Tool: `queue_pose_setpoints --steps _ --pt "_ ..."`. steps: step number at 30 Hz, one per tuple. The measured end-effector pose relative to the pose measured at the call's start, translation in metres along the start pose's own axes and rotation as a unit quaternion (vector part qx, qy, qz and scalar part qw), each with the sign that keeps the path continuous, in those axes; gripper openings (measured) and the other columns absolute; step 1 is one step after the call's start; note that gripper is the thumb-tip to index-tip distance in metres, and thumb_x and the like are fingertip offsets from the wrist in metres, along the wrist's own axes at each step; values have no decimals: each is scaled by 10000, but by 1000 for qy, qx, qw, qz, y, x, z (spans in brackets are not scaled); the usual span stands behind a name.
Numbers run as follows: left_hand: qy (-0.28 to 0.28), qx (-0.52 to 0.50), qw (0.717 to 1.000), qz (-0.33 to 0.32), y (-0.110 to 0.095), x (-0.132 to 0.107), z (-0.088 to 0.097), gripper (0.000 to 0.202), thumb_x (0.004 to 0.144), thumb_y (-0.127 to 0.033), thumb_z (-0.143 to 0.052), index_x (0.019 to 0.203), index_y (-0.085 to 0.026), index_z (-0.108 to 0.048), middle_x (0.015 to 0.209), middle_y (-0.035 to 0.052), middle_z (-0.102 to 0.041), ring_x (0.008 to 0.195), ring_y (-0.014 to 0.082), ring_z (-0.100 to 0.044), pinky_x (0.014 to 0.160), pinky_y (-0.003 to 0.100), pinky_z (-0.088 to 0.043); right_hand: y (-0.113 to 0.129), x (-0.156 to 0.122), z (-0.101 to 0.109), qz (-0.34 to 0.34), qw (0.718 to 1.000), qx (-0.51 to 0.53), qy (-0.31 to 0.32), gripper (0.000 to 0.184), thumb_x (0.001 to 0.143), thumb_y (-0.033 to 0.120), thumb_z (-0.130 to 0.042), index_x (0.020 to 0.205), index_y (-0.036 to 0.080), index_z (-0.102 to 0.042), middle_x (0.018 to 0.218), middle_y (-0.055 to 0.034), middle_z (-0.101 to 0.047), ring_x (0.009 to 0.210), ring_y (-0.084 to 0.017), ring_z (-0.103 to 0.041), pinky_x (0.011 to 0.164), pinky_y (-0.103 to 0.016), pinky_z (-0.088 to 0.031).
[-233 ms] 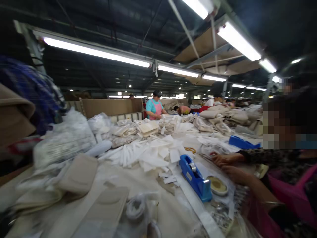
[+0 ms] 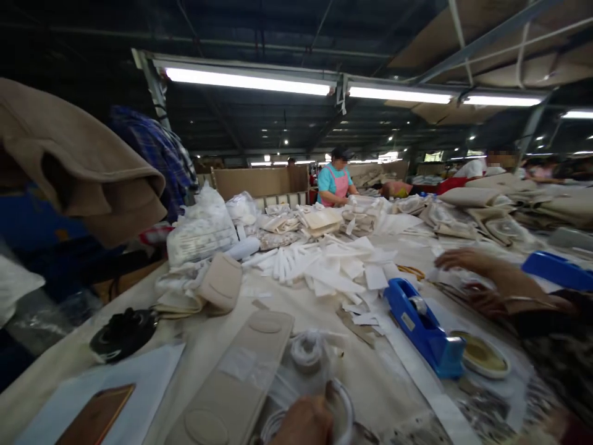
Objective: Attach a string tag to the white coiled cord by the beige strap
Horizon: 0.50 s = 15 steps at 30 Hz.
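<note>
At the bottom centre, my left hand (image 2: 303,423) is partly in view, blurred, with its fingers curled. It is at a white looped cord (image 2: 343,411), but what the fingers grip is hidden. Another white coil (image 2: 308,349), in clear plastic, lies just beyond. To the left of the hand is a long beige padded piece (image 2: 252,349) with oval outlines and a clear packet on it. My right hand is out of view.
A blue tape dispenser (image 2: 424,327) and a tape roll (image 2: 484,355) lie right, near a co-worker's hands (image 2: 503,284). White strips (image 2: 319,266) heap mid-table. At left are a phone (image 2: 97,417) on paper (image 2: 155,377), a black round object (image 2: 124,334) and a hanging brown garment (image 2: 69,148).
The view has swung left, so the table's things sit further right. My left hand has come into view at the bottom. The co-worker's hands have shifted position.
</note>
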<state>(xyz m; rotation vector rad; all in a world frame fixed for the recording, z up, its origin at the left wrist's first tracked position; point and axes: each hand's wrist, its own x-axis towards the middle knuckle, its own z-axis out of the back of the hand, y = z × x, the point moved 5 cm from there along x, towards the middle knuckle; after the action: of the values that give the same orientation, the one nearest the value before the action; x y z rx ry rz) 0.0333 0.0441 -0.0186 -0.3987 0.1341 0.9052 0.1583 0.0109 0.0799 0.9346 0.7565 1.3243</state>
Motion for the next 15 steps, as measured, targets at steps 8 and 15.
queue_pose_setpoints --steps 8,15 --pt "7 21 999 -41 -7 -7 4 155 776 -40 -489 805 -119 -620 876 93 -653 754 182 -593 703 269 -425 72 194 110 33 998 -14 -46 502 962 265 -254 764 101 -685 808 -2 -650 868 -152 -653 689 -234 -500" --pt "-7 45 996 -70 -12 -4 -8 107 828 -134 -516 819 -127 -623 854 93 -641 680 171 -546 637 297 -363 49 222 75 50 997 -2 -53 358 938 338 -382 845 155 -676 714 26 -658 745 -128 -670 616 -236 -521"
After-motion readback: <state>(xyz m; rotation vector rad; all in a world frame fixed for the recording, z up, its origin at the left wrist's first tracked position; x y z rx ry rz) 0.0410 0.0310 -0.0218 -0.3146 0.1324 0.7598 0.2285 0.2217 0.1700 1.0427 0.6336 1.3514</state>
